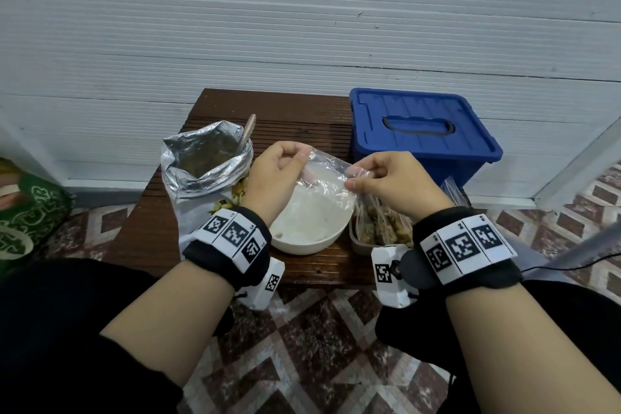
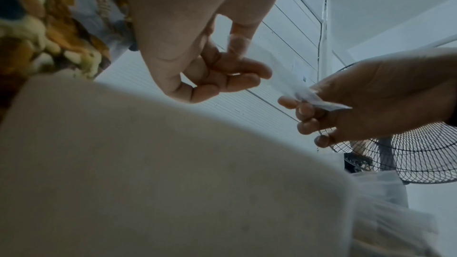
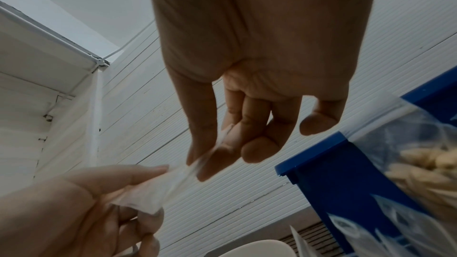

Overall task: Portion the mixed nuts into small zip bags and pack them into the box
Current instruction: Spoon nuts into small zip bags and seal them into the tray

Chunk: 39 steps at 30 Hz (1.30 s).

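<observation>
Both hands hold an empty clear zip bag [image 1: 327,173] above a white bowl [image 1: 311,239]. My left hand [image 1: 280,166] pinches its left top corner; my right hand [image 1: 379,175] pinches the right one. In the left wrist view the left hand [image 2: 222,65] and the right hand [image 2: 321,103] stretch the bag [image 2: 281,77] between them. The right wrist view shows my right hand [image 3: 210,155] and left hand [image 3: 138,187] on the bag [image 3: 168,187]. A silver foil nut pouch [image 1: 205,165] stands open at left, a spoon [image 1: 248,131] in it. The blue box [image 1: 423,134] is lidded.
A clear tub [image 1: 363,245] with filled nut bags [image 1: 386,225] sits right of the bowl, all on a small dark wooden table [image 1: 295,111]. A white panel wall stands behind. Patterned tile floor lies below. A fan [image 2: 408,155] shows in the left wrist view.
</observation>
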### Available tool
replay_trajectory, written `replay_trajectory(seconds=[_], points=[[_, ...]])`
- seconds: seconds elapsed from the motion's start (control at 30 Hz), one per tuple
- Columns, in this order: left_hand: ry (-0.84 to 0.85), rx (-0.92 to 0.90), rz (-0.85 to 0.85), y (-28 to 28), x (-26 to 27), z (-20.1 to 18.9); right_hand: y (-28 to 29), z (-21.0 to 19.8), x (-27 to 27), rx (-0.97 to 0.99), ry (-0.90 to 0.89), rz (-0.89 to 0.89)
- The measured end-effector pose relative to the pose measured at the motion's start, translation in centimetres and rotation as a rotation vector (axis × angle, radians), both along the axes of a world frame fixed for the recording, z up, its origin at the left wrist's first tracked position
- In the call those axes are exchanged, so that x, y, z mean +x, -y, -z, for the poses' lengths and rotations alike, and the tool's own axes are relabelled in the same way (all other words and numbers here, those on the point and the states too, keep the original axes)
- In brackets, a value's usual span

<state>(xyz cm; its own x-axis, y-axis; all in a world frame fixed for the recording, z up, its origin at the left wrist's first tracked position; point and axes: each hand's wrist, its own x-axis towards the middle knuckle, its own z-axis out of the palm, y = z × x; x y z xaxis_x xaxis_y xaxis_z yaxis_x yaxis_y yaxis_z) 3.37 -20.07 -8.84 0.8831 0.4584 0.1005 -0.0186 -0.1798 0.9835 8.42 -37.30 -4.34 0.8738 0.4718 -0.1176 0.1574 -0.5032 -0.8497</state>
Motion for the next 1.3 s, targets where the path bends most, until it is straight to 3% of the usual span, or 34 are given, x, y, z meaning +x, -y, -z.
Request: replay_trajectory(seconds=[0.47, 0.53, 0.63, 0.73, 1.13, 1.3], points=[[-0.034, 0.06, 0.064, 0.1, 0.1, 0.5, 0.0, 0.5, 0.2, 0.016, 0.027, 0.037], [0.001, 0.231, 0.114, 0.1, -0.1, 0.6, 0.1, 0.6, 0.3, 0.019, 0.039, 0.047], [0.054, 0.697, 0.259, 0.3, -0.7, 0.2, 0.1, 0.6, 0.3, 0.034, 0.051, 0.038], [0.135, 0.89, 0.334, 0.5, -0.8, 0.3, 0.0, 0.5, 0.2, 0.038, 0.069, 0.007], [0.275, 0.793, 0.154, 0.3, -0.8, 0.8, 0.3, 0.2, 0.3, 0.112, 0.032, 0.023], [0.207, 0.797, 0.209, 0.4, -0.9, 0.8, 0.5, -0.1, 0.2, 0.183, -0.014, -0.001]])
